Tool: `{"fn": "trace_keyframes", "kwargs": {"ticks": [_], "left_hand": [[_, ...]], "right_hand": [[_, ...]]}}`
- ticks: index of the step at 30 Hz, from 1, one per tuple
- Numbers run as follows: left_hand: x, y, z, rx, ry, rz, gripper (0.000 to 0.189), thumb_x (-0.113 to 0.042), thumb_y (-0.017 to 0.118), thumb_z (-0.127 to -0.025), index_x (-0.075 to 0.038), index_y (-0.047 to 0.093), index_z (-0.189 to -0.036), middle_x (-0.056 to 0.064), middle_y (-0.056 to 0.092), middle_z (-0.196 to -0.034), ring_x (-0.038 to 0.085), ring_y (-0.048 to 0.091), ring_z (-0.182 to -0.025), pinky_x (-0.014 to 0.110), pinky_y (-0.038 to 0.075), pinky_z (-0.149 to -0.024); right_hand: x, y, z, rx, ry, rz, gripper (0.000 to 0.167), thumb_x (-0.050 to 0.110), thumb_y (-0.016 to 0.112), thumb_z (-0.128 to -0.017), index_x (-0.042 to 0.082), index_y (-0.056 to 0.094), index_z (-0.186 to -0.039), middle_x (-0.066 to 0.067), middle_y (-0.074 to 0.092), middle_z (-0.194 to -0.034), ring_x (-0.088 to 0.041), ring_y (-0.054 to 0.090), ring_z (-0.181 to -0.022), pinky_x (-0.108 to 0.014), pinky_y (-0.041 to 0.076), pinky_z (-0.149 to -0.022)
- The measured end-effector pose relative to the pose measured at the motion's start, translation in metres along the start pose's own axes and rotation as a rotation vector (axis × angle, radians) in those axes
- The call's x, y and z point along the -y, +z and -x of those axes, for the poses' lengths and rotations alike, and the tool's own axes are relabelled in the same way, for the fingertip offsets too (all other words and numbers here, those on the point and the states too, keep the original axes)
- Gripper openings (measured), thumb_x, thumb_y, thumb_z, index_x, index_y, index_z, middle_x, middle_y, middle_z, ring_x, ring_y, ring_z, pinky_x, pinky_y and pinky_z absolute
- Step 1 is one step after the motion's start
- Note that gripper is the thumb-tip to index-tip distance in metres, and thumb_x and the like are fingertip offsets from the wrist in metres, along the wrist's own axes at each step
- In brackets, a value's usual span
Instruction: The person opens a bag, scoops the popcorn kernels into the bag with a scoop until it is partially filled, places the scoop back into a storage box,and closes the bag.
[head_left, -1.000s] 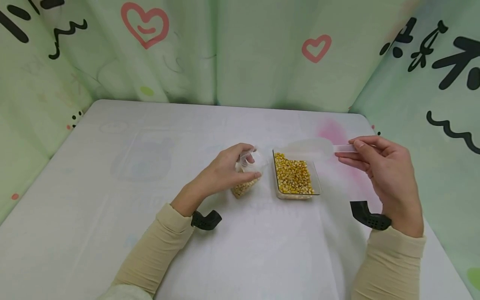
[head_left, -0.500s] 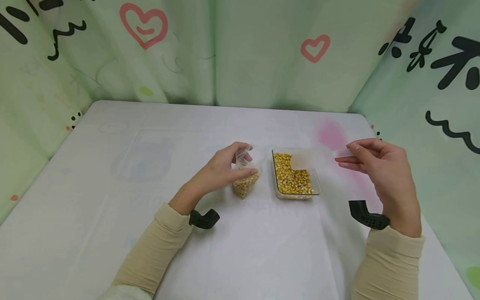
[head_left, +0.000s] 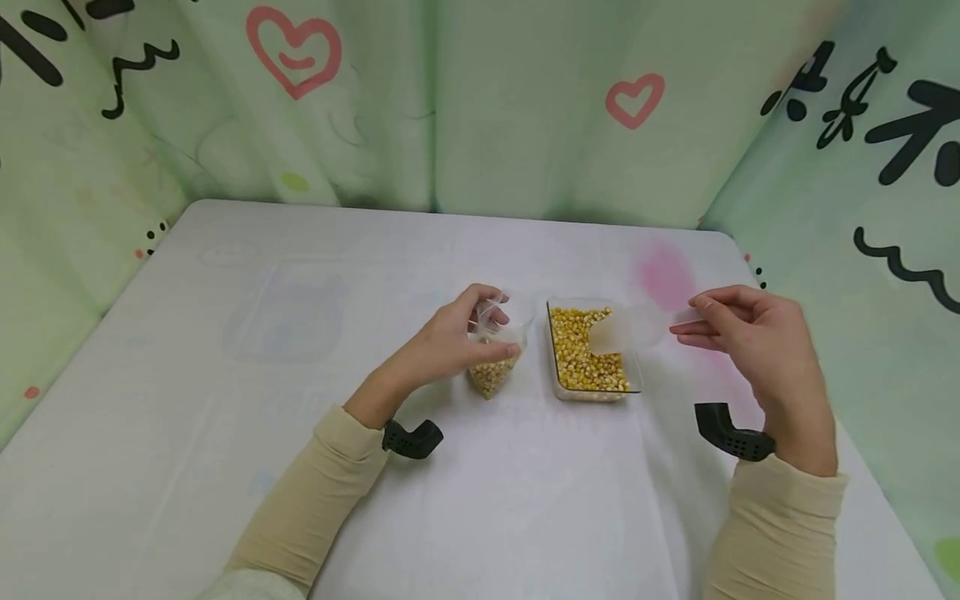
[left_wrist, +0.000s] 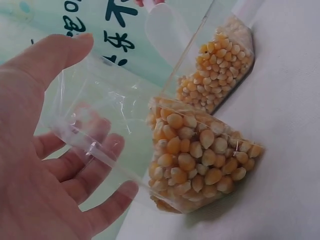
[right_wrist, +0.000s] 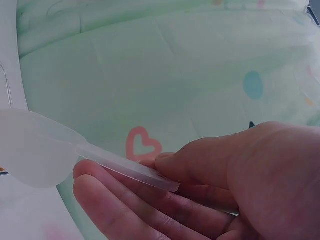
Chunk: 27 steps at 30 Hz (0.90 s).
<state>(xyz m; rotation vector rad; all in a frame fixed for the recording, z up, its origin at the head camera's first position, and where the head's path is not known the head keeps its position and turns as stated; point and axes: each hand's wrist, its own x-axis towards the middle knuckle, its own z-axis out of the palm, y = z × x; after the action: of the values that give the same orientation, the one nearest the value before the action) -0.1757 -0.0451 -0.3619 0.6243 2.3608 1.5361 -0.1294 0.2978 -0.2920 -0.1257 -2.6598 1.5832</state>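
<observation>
My left hand (head_left: 450,337) curls its thumb and fingers round the upper part of a clear plastic bag (head_left: 492,377). In the left wrist view, the bag's mouth gapes and corn kernels (left_wrist: 195,160) fill its lower part. To its right stands a clear rectangular container (head_left: 594,397), holding yellow corn kernels (head_left: 572,346). Between thumb and fingers, my right hand (head_left: 750,333) pinches the handle of a translucent white scoop (head_left: 637,323). The scoop's bowl (right_wrist: 40,147) is over the container's right side, hiding some kernels; whether it touches them I cannot tell.
A white cloth (head_left: 480,517) covers the table, with a pink patch (head_left: 666,271) behind the scoop. Green curtains (head_left: 517,108) with hearts and black lettering hang along the back and sides. Black wrist mounts (head_left: 412,439) sit at both wrists.
The scoop has come from the container's back edge forward and down over its right side, its bowl turning as it went. The left hand and bag have hardly moved.
</observation>
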Motion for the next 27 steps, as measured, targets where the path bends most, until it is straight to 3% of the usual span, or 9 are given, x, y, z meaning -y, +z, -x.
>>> {"fn": "trace_keyframes", "kwargs": {"ticks": [5,10,18,22,27], "left_hand": [[0.0016,0.0031,-0.0015,-0.004,-0.002,0.03,0.063,-0.032,0.08,-0.084,-0.018,0.044,-0.133,0.002,0.066,-0.123,0.016,0.058,-0.114,0.039,0.045,-0.1],[0.0018,0.0049,-0.0012,0.009,-0.005,0.056,0.064,-0.029,0.081,-0.082,-0.018,0.042,-0.133,0.002,0.067,-0.12,0.014,0.06,-0.109,0.039,0.045,-0.099],[0.0017,0.0061,-0.0011,0.011,-0.056,0.019,0.063,-0.031,0.08,-0.083,-0.015,0.05,-0.136,-0.004,0.066,-0.114,0.013,0.059,-0.113,0.038,0.047,-0.101],[0.0021,0.0047,-0.0014,0.014,-0.05,0.029,0.058,-0.033,0.077,-0.085,-0.014,0.054,-0.134,-0.002,0.066,-0.116,0.016,0.06,-0.113,0.039,0.048,-0.1],[0.002,0.003,-0.0013,0.007,-0.013,0.011,0.052,-0.033,0.074,-0.089,-0.011,0.056,-0.132,-0.001,0.067,-0.121,0.016,0.058,-0.12,0.04,0.043,-0.109]], "right_hand": [[-0.0005,0.003,-0.0012,0.005,-0.019,0.075,0.04,0.034,0.057,-0.1,-0.001,0.059,-0.12,0.014,0.073,-0.09,-0.008,0.075,-0.082,-0.021,0.058,-0.075],[-0.0006,0.0059,-0.0036,0.025,-0.034,0.054,0.04,0.033,0.057,-0.1,-0.003,0.059,-0.119,0.013,0.074,-0.09,-0.01,0.075,-0.084,-0.024,0.058,-0.076],[-0.002,0.0081,-0.0042,0.051,-0.006,0.07,0.041,0.035,0.056,-0.101,-0.001,0.057,-0.121,0.015,0.073,-0.09,-0.008,0.075,-0.085,-0.021,0.058,-0.077],[-0.0036,0.0073,-0.006,0.055,-0.027,0.036,0.035,0.03,0.056,-0.101,0.0,0.058,-0.12,0.012,0.073,-0.091,-0.007,0.075,-0.084,-0.02,0.058,-0.076],[-0.0049,0.0078,-0.0072,0.04,-0.051,-0.06,0.026,0.023,0.059,-0.1,0.002,0.06,-0.116,0.008,0.075,-0.091,-0.009,0.075,-0.081,-0.021,0.058,-0.074]]}}
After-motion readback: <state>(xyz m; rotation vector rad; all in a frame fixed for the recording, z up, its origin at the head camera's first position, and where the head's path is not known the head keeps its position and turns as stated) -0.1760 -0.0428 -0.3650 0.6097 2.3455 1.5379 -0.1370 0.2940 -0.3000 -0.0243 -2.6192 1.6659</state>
